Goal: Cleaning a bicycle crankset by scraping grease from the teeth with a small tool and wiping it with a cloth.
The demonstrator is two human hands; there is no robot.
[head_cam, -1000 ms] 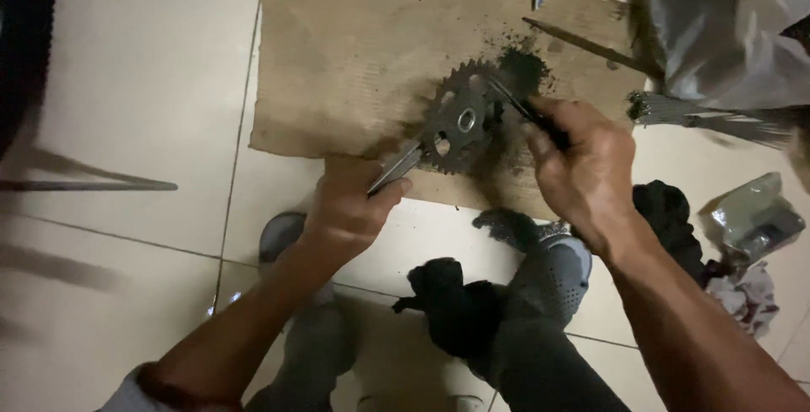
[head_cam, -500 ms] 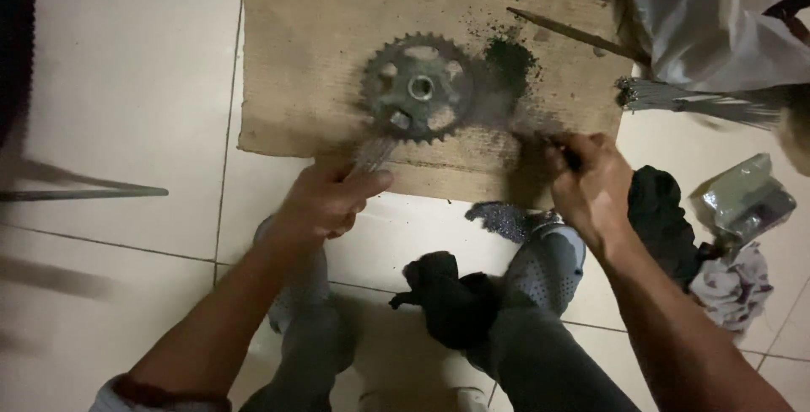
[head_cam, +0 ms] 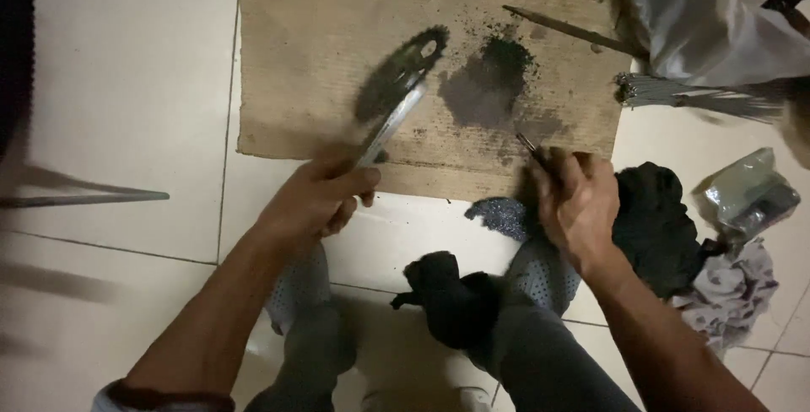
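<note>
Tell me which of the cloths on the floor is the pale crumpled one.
It is the grey-white rag at the far right, beside the plastic packet. The cloth beside the right hand and the one between the feet are black.

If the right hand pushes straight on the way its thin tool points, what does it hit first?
Probably the dark grime patch on the cardboard: the right hand aims its thin tool up-left towards it. Height above the cardboard is unclear.
</note>
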